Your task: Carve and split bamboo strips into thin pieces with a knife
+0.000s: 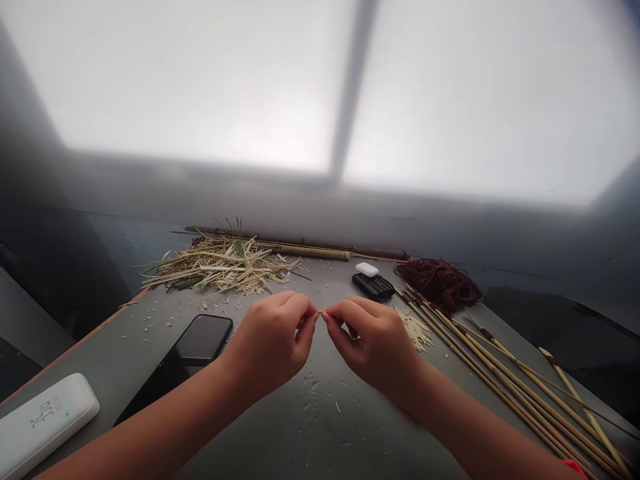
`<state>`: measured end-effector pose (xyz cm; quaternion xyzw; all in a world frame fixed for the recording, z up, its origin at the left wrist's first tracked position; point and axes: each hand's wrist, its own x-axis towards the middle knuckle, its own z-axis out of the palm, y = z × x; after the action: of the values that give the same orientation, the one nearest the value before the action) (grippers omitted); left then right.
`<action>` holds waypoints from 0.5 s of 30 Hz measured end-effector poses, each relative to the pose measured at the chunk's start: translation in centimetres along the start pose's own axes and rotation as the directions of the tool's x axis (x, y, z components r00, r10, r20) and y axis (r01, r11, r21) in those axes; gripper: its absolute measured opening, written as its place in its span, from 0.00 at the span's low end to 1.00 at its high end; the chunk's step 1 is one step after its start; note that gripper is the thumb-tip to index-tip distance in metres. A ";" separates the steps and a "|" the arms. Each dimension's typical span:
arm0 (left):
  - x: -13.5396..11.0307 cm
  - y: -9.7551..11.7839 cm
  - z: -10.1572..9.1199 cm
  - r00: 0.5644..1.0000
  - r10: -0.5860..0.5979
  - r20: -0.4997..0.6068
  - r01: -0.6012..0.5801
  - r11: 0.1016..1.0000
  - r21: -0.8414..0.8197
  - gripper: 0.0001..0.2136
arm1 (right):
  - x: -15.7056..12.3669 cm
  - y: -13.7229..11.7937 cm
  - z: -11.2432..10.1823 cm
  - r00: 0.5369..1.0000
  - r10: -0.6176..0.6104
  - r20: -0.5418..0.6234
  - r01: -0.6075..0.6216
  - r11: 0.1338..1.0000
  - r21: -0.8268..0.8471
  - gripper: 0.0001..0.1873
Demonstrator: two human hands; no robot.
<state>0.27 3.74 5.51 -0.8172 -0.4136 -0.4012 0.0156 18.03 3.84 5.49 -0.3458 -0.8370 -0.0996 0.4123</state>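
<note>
Over the middle of the grey table, my left hand (280,331) and my right hand (373,337) meet almost fingertip to fingertip. Each one pinches an end of a short yellowish strip (321,312), which looks like split bamboo. Most of the strip is hidden by my fingers. Just beyond my right wrist lies a small bunch of pale slivers (416,328). Thin bamboo sticks (487,363), some with dark bindings at the tips, lie along the right side. A tangled heap of dark red cord (439,283) sits behind them.
A heap of shavings (233,263) lies at the back left, with bamboo poles (320,252) along the back edge. A phone (204,339) and a white power bank (47,427) are on the left. A white earbud case (367,269) rests on a black case (374,287).
</note>
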 end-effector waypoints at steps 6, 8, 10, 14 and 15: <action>-0.7 1.9 0.6 0.989 -0.131 -0.069 0.126 0.989 -0.079 0.08 | -0.2 -0.9 0.3 0.996 -0.022 -0.087 0.017 0.998 -0.058 0.13; -0.8 2.5 0.8 0.985 -0.162 -0.065 0.153 0.980 -0.124 0.08 | -0.2 -1.0 0.2 0.995 -0.022 -0.100 0.015 0.997 -0.071 0.14; -0.7 2.6 0.8 0.983 -0.178 -0.047 0.167 0.969 -0.180 0.08 | 0.0 -0.9 0.1 0.994 -0.022 -0.103 0.015 0.997 -0.074 0.13; -0.4 1.8 0.4 0.984 -0.179 -0.025 0.170 0.964 -0.203 0.07 | 0.6 -0.4 -0.6 0.999 -0.025 -0.040 0.025 1.000 -0.010 0.10; -0.3 1.5 0.2 0.986 -0.165 -0.021 0.158 0.969 -0.190 0.07 | 0.8 -0.3 -0.8 0.999 -0.026 -0.021 0.026 0.999 0.020 0.11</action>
<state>1.30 2.63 5.61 -0.7712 -0.4388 -0.4531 -0.0865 18.02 3.66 6.64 -0.3295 -0.8380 -0.1001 0.4233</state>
